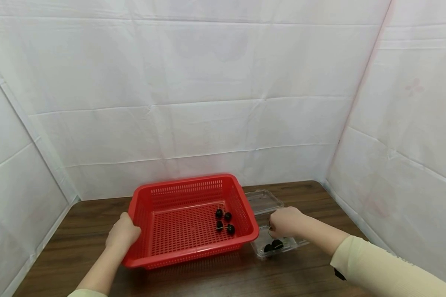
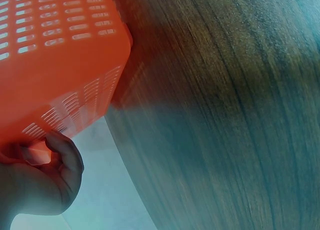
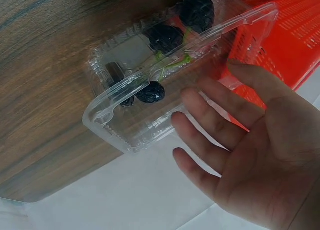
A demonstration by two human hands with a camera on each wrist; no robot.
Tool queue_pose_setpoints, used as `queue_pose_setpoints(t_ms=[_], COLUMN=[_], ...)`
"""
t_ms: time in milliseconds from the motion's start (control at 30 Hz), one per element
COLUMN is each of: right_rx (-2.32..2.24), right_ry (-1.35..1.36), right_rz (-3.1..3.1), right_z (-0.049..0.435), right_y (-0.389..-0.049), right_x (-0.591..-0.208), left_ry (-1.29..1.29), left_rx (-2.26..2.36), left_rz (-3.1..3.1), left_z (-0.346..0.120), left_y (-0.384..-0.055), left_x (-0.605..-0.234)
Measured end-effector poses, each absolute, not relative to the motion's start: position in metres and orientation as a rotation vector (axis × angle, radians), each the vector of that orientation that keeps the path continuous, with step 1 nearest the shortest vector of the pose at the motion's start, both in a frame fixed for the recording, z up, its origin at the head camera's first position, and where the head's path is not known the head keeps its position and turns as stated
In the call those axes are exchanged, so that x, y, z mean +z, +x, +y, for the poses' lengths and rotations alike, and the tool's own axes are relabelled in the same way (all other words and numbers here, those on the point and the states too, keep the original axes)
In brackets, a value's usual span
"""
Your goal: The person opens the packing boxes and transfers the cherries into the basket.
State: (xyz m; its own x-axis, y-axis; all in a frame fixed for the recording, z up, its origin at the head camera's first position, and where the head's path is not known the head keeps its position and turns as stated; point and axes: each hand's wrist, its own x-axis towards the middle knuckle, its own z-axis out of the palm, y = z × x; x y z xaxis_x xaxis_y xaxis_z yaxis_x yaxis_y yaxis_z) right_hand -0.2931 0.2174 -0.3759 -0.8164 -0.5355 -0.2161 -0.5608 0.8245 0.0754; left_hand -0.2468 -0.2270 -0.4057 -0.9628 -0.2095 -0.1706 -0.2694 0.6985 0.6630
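Observation:
My left hand (image 1: 122, 235) grips the left rim of a red plastic basket (image 1: 187, 180), its fingers curled around the edge in the left wrist view. Several dark cherries (image 1: 231, 229) with stems lie at the basket's right side. To the right is a clear plastic clamshell box (image 1: 259, 250) with its lid (image 1: 264, 202) folded open. More dark cherries (image 3: 151, 92) with green stems (image 3: 175, 63) lie inside the box. Over the box, my right hand (image 3: 250, 125) has relaxed, spread fingers and holds nothing in the right wrist view.
Everything stands on a dark wood-grain table (image 1: 193, 282). White sheeting (image 1: 193, 123) rises behind the table and along both sides. The basket's right wall stands close beside the clear box.

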Motion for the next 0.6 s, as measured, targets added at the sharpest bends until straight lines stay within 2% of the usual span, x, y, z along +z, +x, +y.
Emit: queue_pose_setpoints(t_ms=[133,600], right_rx=[0.219,0.241], right_ry=[-0.768,-0.710], right_rz=[2.781,2.704], right_z=[0.2161,0.2155], right_y=[-0.2936,-0.2899], right_x=[-0.3786,-0.3817], left_ry=[-0.404,-0.399], left_rx=[1.136,1.126], left_rz=[2.811,2.825], left_z=[-0.2269,-0.2272], left_y=[-0.2464,-0.2473], left_x=[-0.4056,-0.4067])
